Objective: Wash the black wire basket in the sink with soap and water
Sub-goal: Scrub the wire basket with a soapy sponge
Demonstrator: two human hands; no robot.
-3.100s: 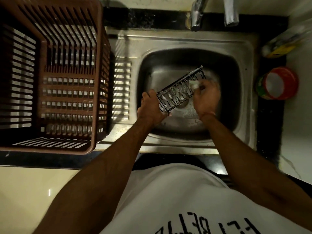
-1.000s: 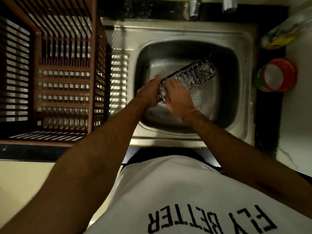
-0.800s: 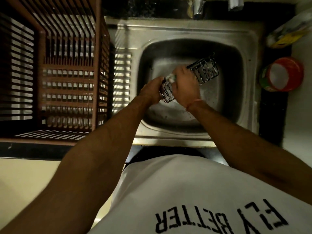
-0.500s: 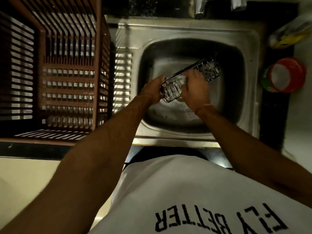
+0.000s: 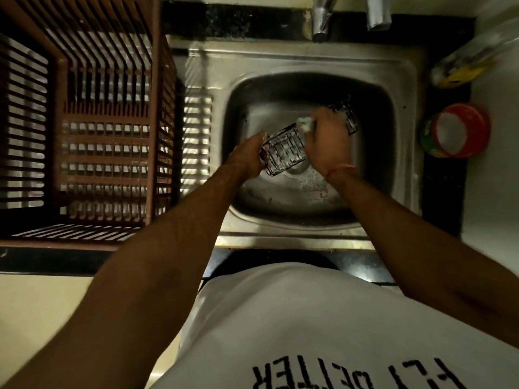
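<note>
Here, a black wire basket is scrubbed over a steel sink, one hand gripping each end.

The basket hangs above the basin, clear of the drain, with its long axis running from about eight o'clock to two o'clock. The left hand curls around the eight o'clock end and steadies it there. The right hand covers the middle and upper stretch, fingers closed around a pale scrubbing pad pressed against the wires. The two o'clock tip of the basket shows just beyond the right knuckles. That far end appears the likely next target, calling for a slide of the right hand toward two o'clock. The tap stands at twelve o'clock; no running water can be made out. A brown slatted crate sits at nine o'clock.
</note>
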